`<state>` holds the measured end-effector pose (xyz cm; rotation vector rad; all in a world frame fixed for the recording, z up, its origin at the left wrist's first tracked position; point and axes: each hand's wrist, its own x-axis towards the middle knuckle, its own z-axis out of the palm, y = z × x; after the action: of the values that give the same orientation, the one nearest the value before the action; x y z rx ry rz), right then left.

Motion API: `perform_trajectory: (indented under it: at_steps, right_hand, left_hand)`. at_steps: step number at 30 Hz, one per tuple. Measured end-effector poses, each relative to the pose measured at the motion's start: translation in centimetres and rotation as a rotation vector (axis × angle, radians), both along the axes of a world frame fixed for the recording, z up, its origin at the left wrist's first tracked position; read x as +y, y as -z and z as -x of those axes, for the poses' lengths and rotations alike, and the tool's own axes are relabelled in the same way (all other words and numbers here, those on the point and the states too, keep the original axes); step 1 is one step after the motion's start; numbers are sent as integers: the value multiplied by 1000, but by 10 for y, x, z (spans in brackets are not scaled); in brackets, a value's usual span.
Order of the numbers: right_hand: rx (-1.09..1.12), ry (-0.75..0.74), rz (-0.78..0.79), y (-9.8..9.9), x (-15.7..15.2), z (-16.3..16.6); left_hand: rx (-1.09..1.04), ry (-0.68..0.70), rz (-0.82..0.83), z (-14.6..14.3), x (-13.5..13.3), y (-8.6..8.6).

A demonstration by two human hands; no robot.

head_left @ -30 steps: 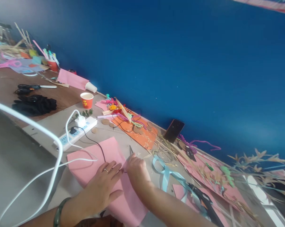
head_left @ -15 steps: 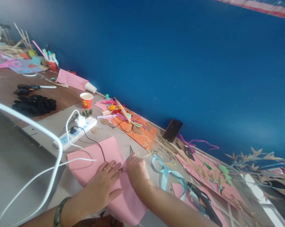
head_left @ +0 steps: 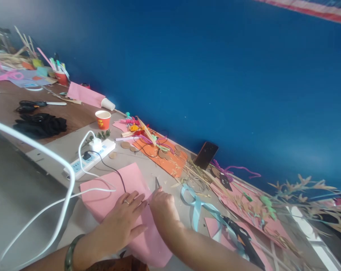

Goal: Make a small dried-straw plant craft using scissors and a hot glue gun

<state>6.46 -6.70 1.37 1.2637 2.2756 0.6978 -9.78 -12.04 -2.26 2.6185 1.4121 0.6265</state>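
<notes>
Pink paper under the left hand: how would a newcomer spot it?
Below the blue wall, on the grey tabletop, find the white power strip. Just nearer the camera lies the pink paper, under the left hand. Unlike the other pink pieces, it has a white cable lying over it.

paper (head_left: 105, 199): pink | ribbon (head_left: 196, 214): pale blue | sheet (head_left: 172, 165): orange | bracelet (head_left: 70, 253): greenish, probably
</notes>
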Motion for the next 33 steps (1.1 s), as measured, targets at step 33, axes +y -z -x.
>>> perform_trajectory:
  at_steps: [33]
  right_hand:
    - [174,-3,79,-15,-6,3]
  left_hand:
    - [-43,10,38,-1,0,-3]
